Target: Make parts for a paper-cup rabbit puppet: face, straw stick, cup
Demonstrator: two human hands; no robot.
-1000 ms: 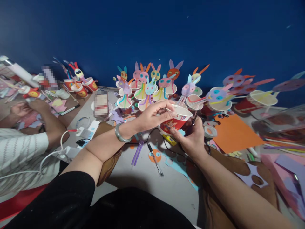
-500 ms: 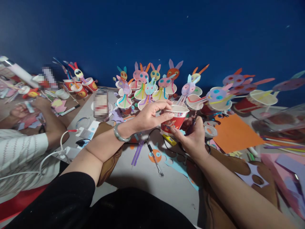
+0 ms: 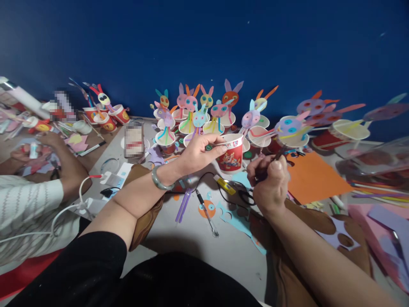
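My left hand (image 3: 204,149) pinches the rim of a red paper cup (image 3: 231,157) with a printed cartoon picture, thumb on the near side of the rim. The cup stands upright. To its right, apart from it, my right hand (image 3: 270,181) is closed in a fist round a slim dark tool (image 3: 281,151); most of it is hidden by the fingers. Black-handled scissors (image 3: 246,195) and a yellow-handled cutter (image 3: 226,186) lie just below the cup. Nearer to me are an orange paper face (image 3: 207,209), a pen (image 3: 206,212) and purple straws (image 3: 183,206).
Along the blue wall stand several paper cups with rabbit faces (image 3: 200,118) on straws. An orange sheet (image 3: 315,179) and cut paper lie at right. Light-blue scraps (image 3: 238,221) lie in front. At left sits another person (image 3: 32,192) near a power strip (image 3: 119,179).
My right hand has let go of the cup and drawn back to the right, with the dark tool still in the fist. My left hand stays on the cup, now standing more upright.
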